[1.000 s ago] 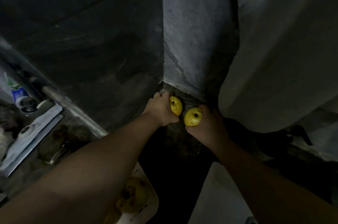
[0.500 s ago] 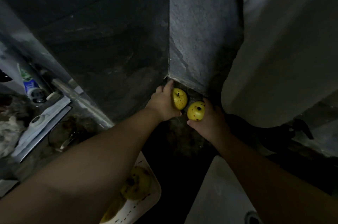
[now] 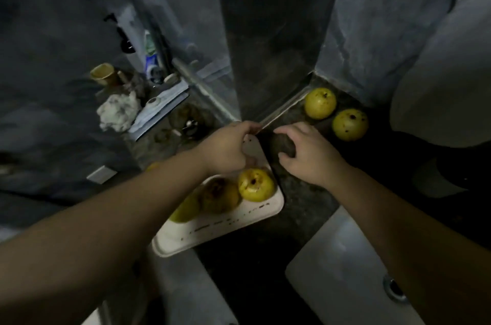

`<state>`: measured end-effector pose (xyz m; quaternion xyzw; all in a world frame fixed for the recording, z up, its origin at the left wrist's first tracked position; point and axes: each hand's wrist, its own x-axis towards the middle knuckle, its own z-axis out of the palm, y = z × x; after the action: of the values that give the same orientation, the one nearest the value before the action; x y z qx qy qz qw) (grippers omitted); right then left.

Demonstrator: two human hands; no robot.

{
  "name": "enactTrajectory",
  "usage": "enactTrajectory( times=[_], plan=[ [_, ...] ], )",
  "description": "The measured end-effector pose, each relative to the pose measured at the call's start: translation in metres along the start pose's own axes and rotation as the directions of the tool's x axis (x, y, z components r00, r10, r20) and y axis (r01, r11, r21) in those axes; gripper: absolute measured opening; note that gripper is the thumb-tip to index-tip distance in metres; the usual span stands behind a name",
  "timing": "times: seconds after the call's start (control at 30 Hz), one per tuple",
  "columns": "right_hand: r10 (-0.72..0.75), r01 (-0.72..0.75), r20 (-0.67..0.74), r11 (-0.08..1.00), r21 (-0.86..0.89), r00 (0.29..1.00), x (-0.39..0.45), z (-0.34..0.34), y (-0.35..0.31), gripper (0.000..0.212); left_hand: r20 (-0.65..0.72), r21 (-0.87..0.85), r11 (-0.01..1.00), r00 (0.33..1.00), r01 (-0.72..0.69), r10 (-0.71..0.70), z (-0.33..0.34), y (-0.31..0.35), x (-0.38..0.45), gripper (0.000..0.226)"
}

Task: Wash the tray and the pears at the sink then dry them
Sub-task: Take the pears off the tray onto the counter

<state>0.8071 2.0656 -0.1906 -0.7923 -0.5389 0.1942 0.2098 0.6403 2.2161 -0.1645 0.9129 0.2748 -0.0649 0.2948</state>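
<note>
We see both hands, left hand (image 3: pixel 225 149) and right hand (image 3: pixel 309 156), loosely curled and holding nothing above the tray (image 3: pixel 225 229) of pears (image 3: pixel 256 184), two pears (image 3: pixel 320 103) on the surface at two o'clock

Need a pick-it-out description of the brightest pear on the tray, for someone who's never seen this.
Start at the white tray on the dark counter, below the left hand. Three pears lie on it in a row. The one wanted is the pear at the row's right end, nearest the tray's right edge: bright yellow with a dark pit facing up, while its two neighbours are duller and browner.
</note>
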Motion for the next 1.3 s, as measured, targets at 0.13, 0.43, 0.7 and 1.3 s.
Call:
enactTrajectory(
  times=[0.13,0.43,0.7,1.3],
  plan=[
    [-0.030,0.038,0.284,0.999,-0.022,0.958,-0.007,0.019,-0.026,0.080,0.100,0.177,0.979,0.988,0.101,-0.120,0.004,-0.022,-0.055,0.110],
    [0.015,0.088,0.383,0.964,-0.250,0.924,-0.013,0.057,-0.037,0.113,0.081,0.488,0.859,0.972,0.155,-0.222,0.046,-0.042,-0.086,0.103],
    [0.074,0.035,0.336,0.951,-0.307,0.939,-0.009,0.075,-0.035,0.102,0.054,0.458,0.877,0.980,0.146,-0.191,0.053,-0.051,-0.078,0.089],
    [0.308,-0.307,-0.010,0.952,0.002,0.951,-0.015,0.021,0.013,0.090,-0.087,0.162,0.981,0.992,0.107,-0.094,0.036,-0.013,-0.007,0.099]
  ],
)
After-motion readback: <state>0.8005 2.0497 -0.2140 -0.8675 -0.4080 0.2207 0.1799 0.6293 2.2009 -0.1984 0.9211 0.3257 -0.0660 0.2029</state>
